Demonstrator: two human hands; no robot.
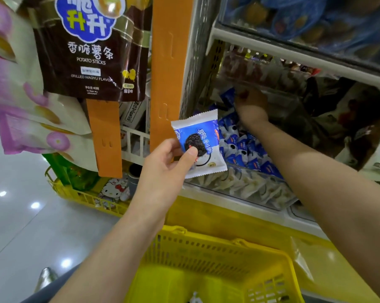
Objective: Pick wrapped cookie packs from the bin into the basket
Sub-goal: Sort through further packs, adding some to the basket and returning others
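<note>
1. While the left hand (165, 169) pinches a cookie pack (203, 136) between thumb and fingers above the basket (206, 248),
2. the right hand (251, 106) reaches into the bin (256, 171) beyond the basket; I cannot tell how its fingers lie.

I saw that the cookie pack (203, 136) was blue and white, printed with a black cookie. The packs in the bin (243, 149) showed the same blue and white. The basket (195, 252) was yellow with slotted walls. The potato-stick bag (90, 62) was dark brown with a blue-and-yellow logo, beside plain orange strips (169, 62).
</note>
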